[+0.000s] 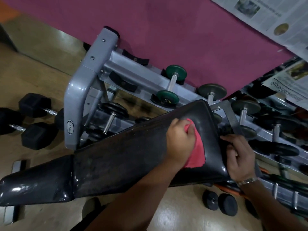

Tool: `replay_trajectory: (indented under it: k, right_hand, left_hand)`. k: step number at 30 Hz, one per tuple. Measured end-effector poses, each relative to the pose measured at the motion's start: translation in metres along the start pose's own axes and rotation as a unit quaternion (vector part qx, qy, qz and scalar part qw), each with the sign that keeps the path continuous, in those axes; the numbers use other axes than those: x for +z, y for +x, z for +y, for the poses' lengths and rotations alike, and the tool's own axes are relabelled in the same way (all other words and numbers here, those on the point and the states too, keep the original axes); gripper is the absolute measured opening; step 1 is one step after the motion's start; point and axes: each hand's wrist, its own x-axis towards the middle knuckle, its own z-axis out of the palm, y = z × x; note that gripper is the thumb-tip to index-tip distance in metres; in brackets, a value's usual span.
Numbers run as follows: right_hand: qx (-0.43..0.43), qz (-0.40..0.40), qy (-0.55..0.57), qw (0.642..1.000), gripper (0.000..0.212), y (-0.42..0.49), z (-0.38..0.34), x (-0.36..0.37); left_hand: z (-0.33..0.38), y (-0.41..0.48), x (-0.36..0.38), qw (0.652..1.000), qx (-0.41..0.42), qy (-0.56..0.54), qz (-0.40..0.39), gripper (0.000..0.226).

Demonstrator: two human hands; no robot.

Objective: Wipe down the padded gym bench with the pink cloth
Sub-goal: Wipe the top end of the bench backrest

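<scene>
The black padded gym bench runs from lower left to upper right, its backrest raised and its seat pad at the lower left. My left hand is shut on the pink cloth and presses it onto the upper part of the backrest. The cloth hangs down below my palm. My right hand, with a metal bracelet at the wrist, grips the right edge of the backrest beside the cloth.
A grey dumbbell rack with several dumbbells stands behind the bench against a magenta wall. Black hex dumbbells lie on the floor at left. A small dumbbell lies under the backrest. Newspaper sheets hang at upper right.
</scene>
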Motion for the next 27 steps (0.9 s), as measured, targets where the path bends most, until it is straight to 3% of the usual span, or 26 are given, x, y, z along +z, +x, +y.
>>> replay_trajectory:
  k: [3, 11, 17, 23, 27]
  right_hand:
    - [-0.005, -0.006, 0.014, 1.000, 0.036, 0.002, -0.001, -0.001]
    - [-0.006, -0.004, 0.011, 1.000, 0.037, 0.003, -0.002, 0.000]
    - [-0.006, -0.002, 0.005, 1.000, 0.038, 0.000, 0.001, 0.001]
    - [0.017, -0.006, 0.004, 1.000, 0.038, 0.002, -0.003, 0.001]
    - [0.024, -0.003, 0.001, 1.000, 0.038, 0.001, -0.004, 0.001]
  left_hand:
    - [-0.006, -0.011, -0.002, 0.999, 0.023, 0.012, -0.035, 0.013]
    - [-0.012, 0.031, -0.008, 0.999, -0.024, 0.021, 0.028, 0.006]
    - [-0.020, -0.006, -0.015, 0.997, 0.061, 0.036, -0.029, 0.012]
    - [-0.015, 0.047, -0.007, 0.999, -0.021, 0.025, 0.032, 0.008]
    - [0.002, 0.037, -0.003, 1.000, 0.010, 0.013, -0.015, 0.013]
